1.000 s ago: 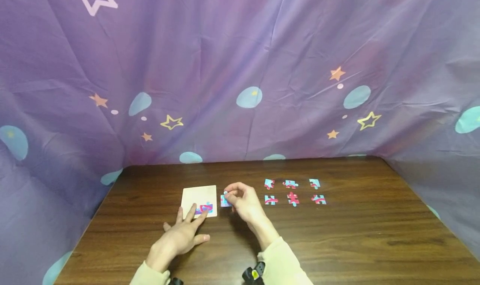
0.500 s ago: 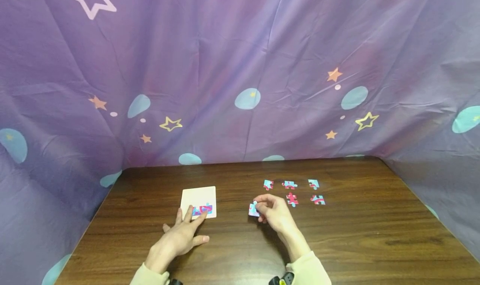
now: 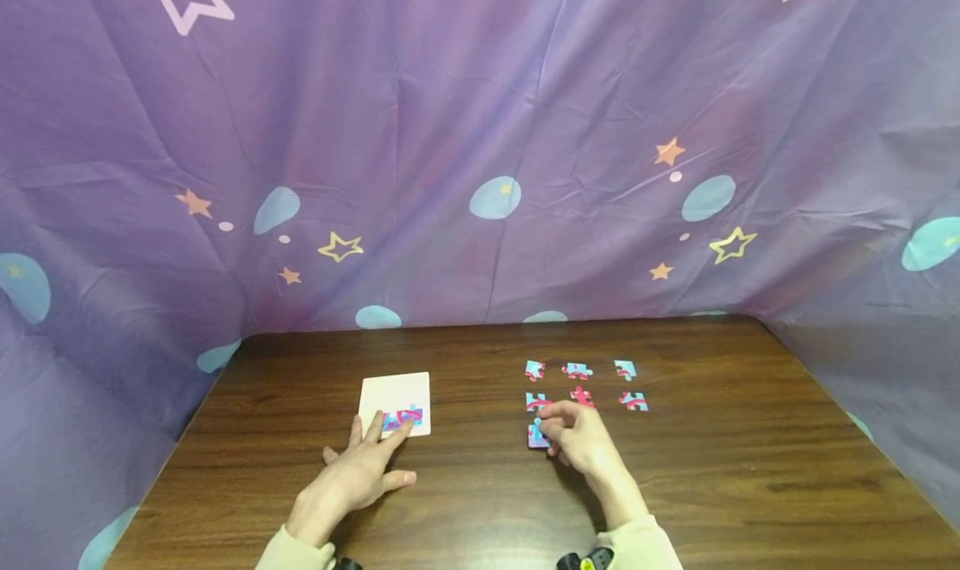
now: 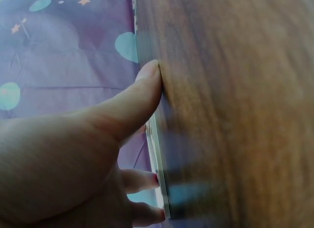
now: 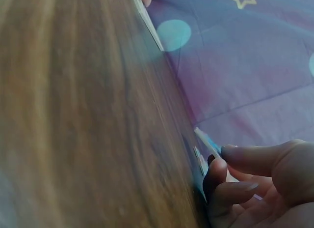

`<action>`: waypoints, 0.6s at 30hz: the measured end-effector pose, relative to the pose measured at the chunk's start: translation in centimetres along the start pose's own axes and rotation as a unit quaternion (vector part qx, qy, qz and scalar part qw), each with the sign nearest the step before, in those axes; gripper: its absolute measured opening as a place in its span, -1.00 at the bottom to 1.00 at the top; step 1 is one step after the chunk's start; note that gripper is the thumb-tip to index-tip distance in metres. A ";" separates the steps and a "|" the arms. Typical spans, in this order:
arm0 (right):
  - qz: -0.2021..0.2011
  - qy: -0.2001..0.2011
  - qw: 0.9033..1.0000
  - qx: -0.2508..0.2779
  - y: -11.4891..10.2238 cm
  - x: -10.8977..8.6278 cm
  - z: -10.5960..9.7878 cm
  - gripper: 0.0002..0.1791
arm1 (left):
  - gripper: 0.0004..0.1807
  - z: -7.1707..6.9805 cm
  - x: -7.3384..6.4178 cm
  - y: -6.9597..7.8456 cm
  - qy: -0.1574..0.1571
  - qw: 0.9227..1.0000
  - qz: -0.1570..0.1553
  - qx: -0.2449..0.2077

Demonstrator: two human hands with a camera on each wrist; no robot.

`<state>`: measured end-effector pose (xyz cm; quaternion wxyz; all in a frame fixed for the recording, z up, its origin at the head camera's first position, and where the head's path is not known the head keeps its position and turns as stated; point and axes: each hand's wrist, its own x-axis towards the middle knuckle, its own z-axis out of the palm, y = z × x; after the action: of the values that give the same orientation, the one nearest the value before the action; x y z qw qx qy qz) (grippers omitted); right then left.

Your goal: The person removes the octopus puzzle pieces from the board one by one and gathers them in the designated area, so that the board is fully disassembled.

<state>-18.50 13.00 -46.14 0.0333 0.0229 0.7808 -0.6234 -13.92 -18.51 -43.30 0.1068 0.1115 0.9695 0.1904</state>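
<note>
My left hand (image 3: 358, 477) lies with fingers spread and fairly straight. Its fingertips rest on the lower part of a pale square board (image 3: 393, 389), over a strip of joined pink, blue and purple jigsaw pieces (image 3: 401, 419) that they partly cover. In the left wrist view the thumb (image 4: 137, 98) sticks out straight, apart from the board's edge. To the right, my right hand (image 3: 588, 447) pinches a blue and purple jigsaw piece (image 3: 536, 437) between thumb and fingers. In the right wrist view that piece (image 5: 208, 142) is tilted and seen edge-on.
Beyond the right hand lie several loose jigsaw pieces (image 3: 577, 371) in two rows. The nearest row's red piece (image 3: 581, 395) is partly hidden by the hand. A purple patterned cloth (image 3: 420, 137) hangs behind the brown wooden table (image 3: 712, 470).
My right hand has carried the jigsaw piece from beside the board to the right and nearer to me, below the loose pieces. The left hand has stayed on the board.
</note>
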 end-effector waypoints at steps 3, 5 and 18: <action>0.006 0.002 1.000 0.003 0.1 -0.1 -0.3 -0.87 | -0.21 0.0 0.0 0.0 -0.001 1.000 0.002 -0.004; 0.006 0.001 1.000 0.003 0.2 -0.2 -0.4 -0.87 | -0.21 0.0 -0.1 0.0 -0.001 1.000 0.004 -0.006; 0.008 0.053 0.997 -0.058 0.2 -0.1 0.1 -0.84 | -0.15 0.0 -0.1 0.0 0.001 1.000 0.001 -0.004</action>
<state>-18.44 12.97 -46.30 -0.0018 0.0604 0.8164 -0.5743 -13.85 -18.53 -43.28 0.1059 0.1118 0.9688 0.1943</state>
